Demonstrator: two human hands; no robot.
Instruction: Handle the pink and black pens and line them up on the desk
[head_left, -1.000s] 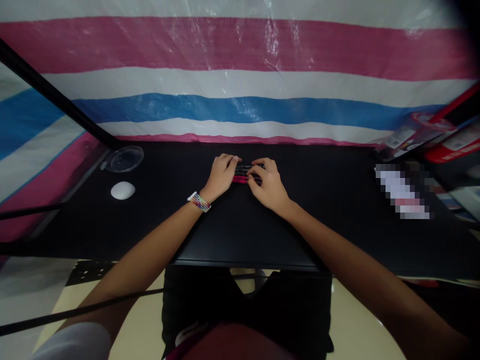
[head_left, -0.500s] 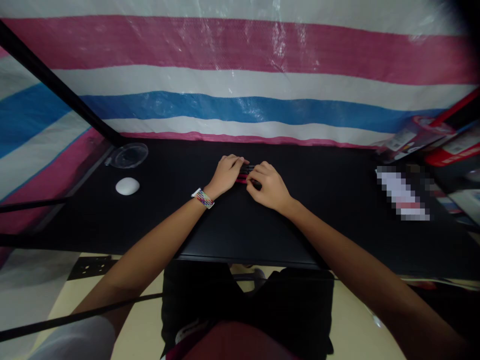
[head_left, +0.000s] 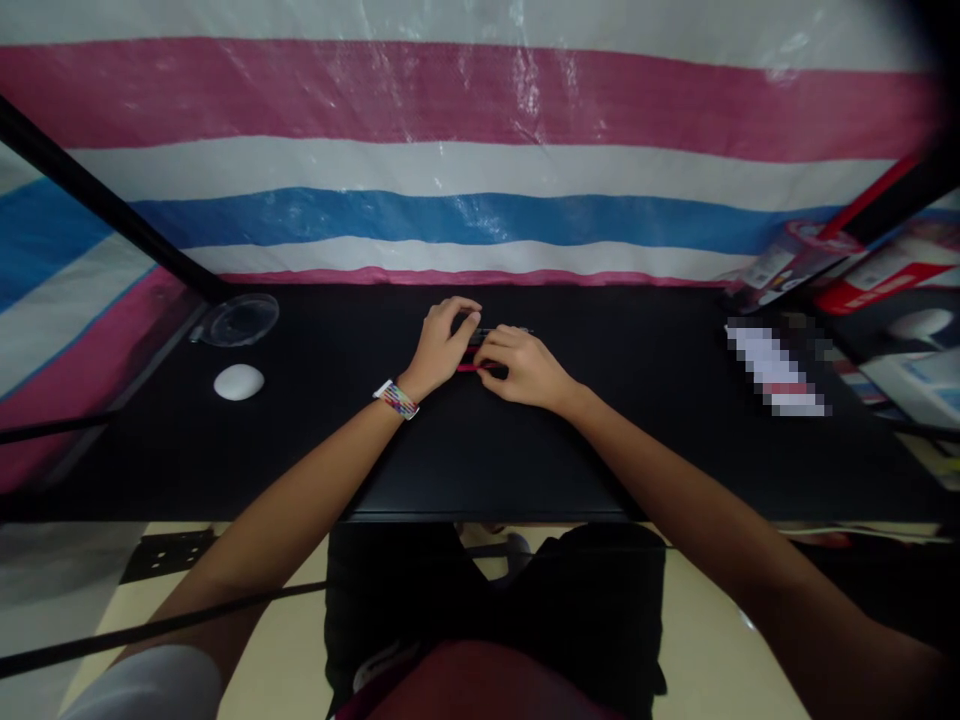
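Note:
Several slim pens lie close together on the black table between my hands. A red pen point(head_left: 466, 368) is nearest to me, and dark pens point(head_left: 487, 333) lie behind it. My right hand point(head_left: 531, 370) is curled over the right part of the pens, with thumb and fingertips closed on the red pen; its palm side is hidden. At their left end is my left hand point(head_left: 439, 348), thumb and fingers curved but apart, with nothing visible between them. A colourful woven watch band point(head_left: 397, 398) circles my left wrist.
On the left of the black table point(head_left: 315, 450) are a white rounded object point(head_left: 238, 381) and a clear plastic lid point(head_left: 241, 320). At right stand a clear tub with a pink rim point(head_left: 795, 260) and a blurred-out packet point(head_left: 776, 370). A striped sheet point(head_left: 450, 215) hangs behind.
My left thumb and fingers have spread apart and lifted a little off the pens. My right hand stays over the pens, its fingers now at the red one. The view has shifted slightly.

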